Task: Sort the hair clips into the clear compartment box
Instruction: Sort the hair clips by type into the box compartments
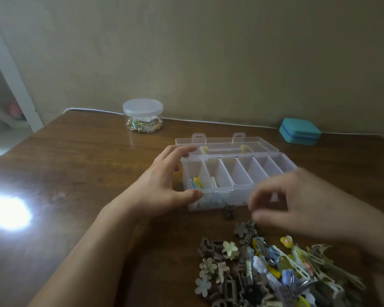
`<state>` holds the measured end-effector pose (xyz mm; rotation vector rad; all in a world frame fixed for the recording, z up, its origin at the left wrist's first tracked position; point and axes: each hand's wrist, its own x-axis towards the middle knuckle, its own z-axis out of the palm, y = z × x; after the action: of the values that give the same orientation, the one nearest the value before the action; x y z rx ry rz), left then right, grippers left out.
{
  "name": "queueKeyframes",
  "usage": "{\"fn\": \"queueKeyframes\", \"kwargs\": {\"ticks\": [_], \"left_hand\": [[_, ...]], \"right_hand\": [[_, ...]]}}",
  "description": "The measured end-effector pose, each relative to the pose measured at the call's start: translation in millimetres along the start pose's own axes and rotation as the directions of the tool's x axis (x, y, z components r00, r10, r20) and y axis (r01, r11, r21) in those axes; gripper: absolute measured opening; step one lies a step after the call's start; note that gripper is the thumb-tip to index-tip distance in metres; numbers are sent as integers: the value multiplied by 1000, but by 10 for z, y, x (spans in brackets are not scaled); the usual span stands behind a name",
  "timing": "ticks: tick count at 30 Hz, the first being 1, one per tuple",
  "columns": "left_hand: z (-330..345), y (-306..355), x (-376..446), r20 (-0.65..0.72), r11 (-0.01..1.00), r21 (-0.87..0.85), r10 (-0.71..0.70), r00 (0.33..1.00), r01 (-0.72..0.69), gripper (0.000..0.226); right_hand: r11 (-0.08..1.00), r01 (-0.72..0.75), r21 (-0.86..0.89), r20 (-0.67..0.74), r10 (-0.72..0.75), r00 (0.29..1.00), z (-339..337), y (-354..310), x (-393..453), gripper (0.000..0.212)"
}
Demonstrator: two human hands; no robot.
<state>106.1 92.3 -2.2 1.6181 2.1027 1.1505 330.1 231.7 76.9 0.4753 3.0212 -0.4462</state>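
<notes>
The clear compartment box (242,185) stands open mid-table, its lid (226,141) folded back. Its leftmost compartment holds blue and yellow clips (195,182); a pale clip (213,181) stands in the one beside it. My left hand (164,180) grips the box's left end, thumb on the front wall and fingers over the back rim. My right hand (297,202) hovers blurred in front of the box's right half, fingers curled; whether it holds anything is unclear. A heap of hair clips (271,269) lies at the front right. One dark clip (228,211) sits against the box's front.
A round clear jar (143,115) of trinkets stands at the back by the wall. A teal case (299,131) sits at the back right. A bright light reflection (8,212) glares on the wooden table (87,162) at the left. A white cable runs along the wall.
</notes>
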Motion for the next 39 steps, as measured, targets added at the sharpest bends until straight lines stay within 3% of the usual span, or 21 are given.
{"fn": "queueKeyframes", "kwargs": {"ticks": [2,5,10,18,20,23,27,29,33,37,39], "left_hand": [[4,-4,-4,2,1000,-1,-2,1000,2,86],[12,-13,-3,2,1000,1,-4,1000,4,84],[14,-10,7,8,1000,5,-8,1000,8,85],[12,-6,8,8,1000,3,-5,1000,5,85],[11,-2,9,8,1000,2,-6,1000,6,86],[4,10,3,10,1000,2,-4,1000,4,86],[-4,28,-3,9,1000,-7,3,1000,-3,85],[-3,29,0,6,1000,-5,5,1000,-5,84],[-2,24,3,8,1000,-2,-12,1000,12,84],[-4,14,-5,0,1000,-4,1,1000,-1,84],[-6,19,-2,2,1000,1,5,1000,-5,83]], "right_hand": [[994,14,-105,182,6,983,51,21,-121,18],[980,61,-191,261,-9,965,138,9,-162,34],[976,58,-208,162,-24,986,216,23,-156,40],[959,-70,-276,-70,53,996,172,165,-176,17],[974,-111,-195,-100,93,991,121,246,-186,12],[988,-71,135,-93,84,992,10,321,-202,27],[904,82,419,-196,2,981,-114,195,-73,21],[851,121,511,-292,40,955,-136,144,113,15],[905,102,413,-452,106,886,-107,137,582,16],[947,44,318,-223,29,974,7,110,848,12],[975,37,218,-317,35,948,73,110,872,10]]}}
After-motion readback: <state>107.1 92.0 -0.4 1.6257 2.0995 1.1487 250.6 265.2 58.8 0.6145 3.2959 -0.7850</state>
